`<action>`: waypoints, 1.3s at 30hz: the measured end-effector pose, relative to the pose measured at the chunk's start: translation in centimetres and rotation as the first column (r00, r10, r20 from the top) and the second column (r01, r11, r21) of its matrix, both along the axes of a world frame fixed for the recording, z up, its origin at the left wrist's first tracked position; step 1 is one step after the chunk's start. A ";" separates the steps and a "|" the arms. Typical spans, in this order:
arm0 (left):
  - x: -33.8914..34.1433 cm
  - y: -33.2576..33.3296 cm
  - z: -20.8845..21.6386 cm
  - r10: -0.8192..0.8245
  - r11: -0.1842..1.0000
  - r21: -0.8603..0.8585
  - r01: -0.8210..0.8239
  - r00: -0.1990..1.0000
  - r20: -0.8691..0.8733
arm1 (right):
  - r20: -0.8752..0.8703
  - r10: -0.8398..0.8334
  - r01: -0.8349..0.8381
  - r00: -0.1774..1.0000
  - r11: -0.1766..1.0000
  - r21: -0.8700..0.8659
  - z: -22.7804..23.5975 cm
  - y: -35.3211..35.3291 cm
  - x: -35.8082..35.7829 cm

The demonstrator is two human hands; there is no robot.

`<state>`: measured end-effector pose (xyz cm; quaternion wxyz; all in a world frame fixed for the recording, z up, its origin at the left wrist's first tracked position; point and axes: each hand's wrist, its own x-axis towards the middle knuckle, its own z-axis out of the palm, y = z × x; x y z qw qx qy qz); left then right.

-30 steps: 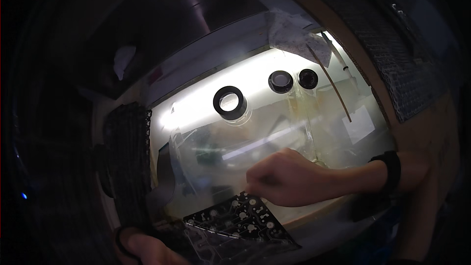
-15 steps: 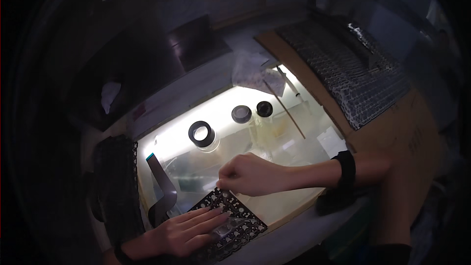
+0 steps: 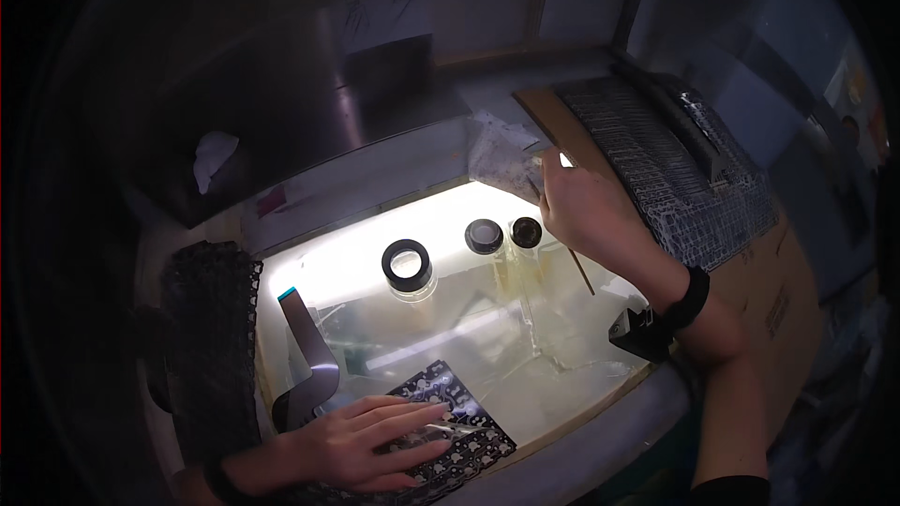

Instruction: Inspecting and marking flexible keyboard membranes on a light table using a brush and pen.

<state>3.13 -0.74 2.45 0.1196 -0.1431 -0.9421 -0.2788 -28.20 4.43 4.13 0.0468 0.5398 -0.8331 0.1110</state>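
Observation:
My left hand point(image 3: 361, 445) lies flat, fingers stretched out, on a black sheet point(image 3: 476, 424) patterned with light shapes, at the near edge of a lit panel point(image 3: 450, 319). Part of the sheet is hidden under the palm. Away at the far right of the panel is my right hand point(image 3: 591, 211), its fingers closed beside a small plastic bag point(image 3: 503, 161). What they hold, if anything, is hidden. Below this hand shows the lower end of a thin brown stick point(image 3: 583, 274). A dark flat strip with a teal end point(image 3: 309, 342) lies left of the sheet.
Mid-panel stands a black-rimmed loupe point(image 3: 405, 265), with two small dark round pots point(image 3: 484, 236) to its right. Black sheets point(image 3: 211, 347) are stacked at left. More patterned sheets point(image 3: 666, 169) lie on cardboard point(image 3: 778, 290) at right. A black block point(image 3: 639, 333) sits at the panel's near-right edge.
My right hand has left the upper corner of the black sheet and moved far and right, over the stick and a pen-like tool. My left hand stays on the sheet. The view has shifted slightly.

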 end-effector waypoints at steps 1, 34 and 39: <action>-0.1 -0.1 -0.1 0.018 1.000 0.021 -0.018 1.000 0.003 | -0.012 0.027 -0.027 1.000 1.000 -0.014 -0.9 -0.1 -0.5; 0.2 -0.2 -1.8 0.098 0.989 0.125 -0.083 0.988 -0.121 | 0.777 0.370 -0.263 0.510 0.927 -0.268 2.8 -0.7 -2.7; 0.4 -0.2 -1.9 0.105 0.986 0.145 -0.088 0.988 -0.114 | 0.719 0.691 -0.118 -0.077 0.710 -0.694 0.6 -1.7 -0.9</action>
